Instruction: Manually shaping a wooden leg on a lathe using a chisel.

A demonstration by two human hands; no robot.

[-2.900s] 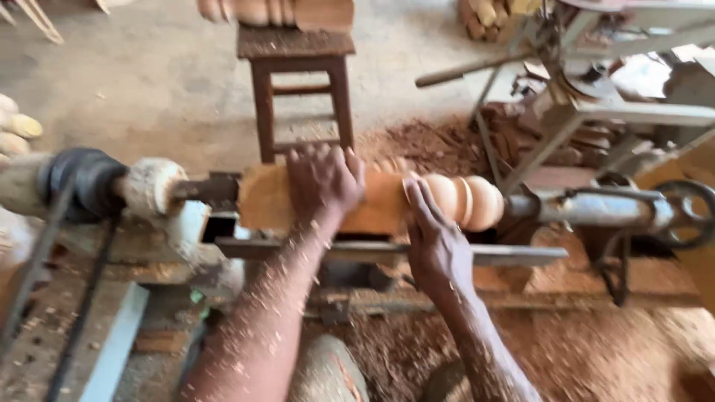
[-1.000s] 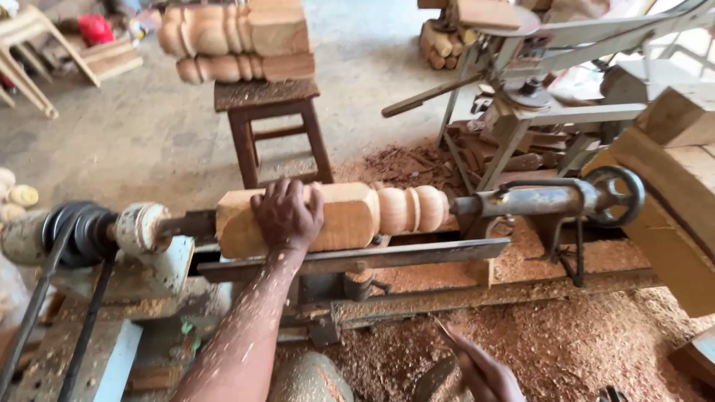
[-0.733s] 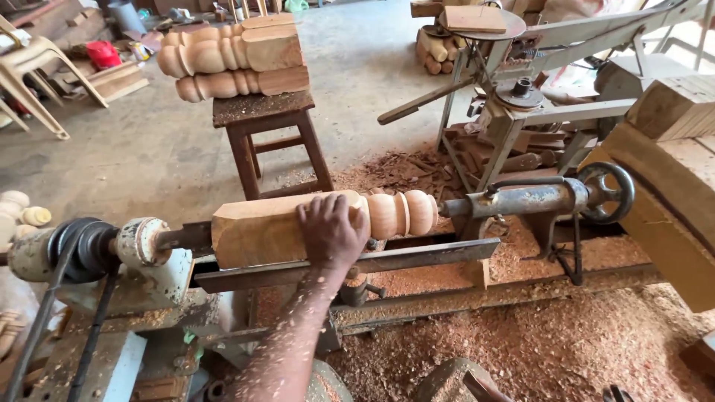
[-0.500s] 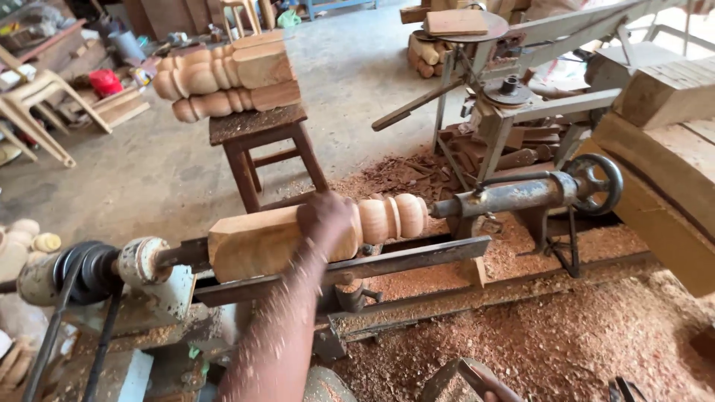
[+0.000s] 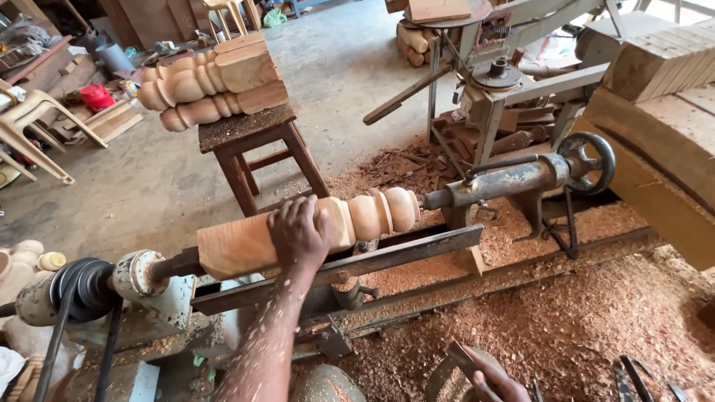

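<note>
Left hand (image 5: 298, 234) lies flat, grip released, on the turned wooden leg (image 5: 313, 227) pinned across the lathe (image 5: 514, 179) at centre frame, right hand (image 5: 495, 385) at 6 o'clock clenching a chisel (image 5: 465, 361) so it's handy.

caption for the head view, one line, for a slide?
Left hand rests on a turned wooden leg mounted in a lathe; right hand low over sawdust.
</note>
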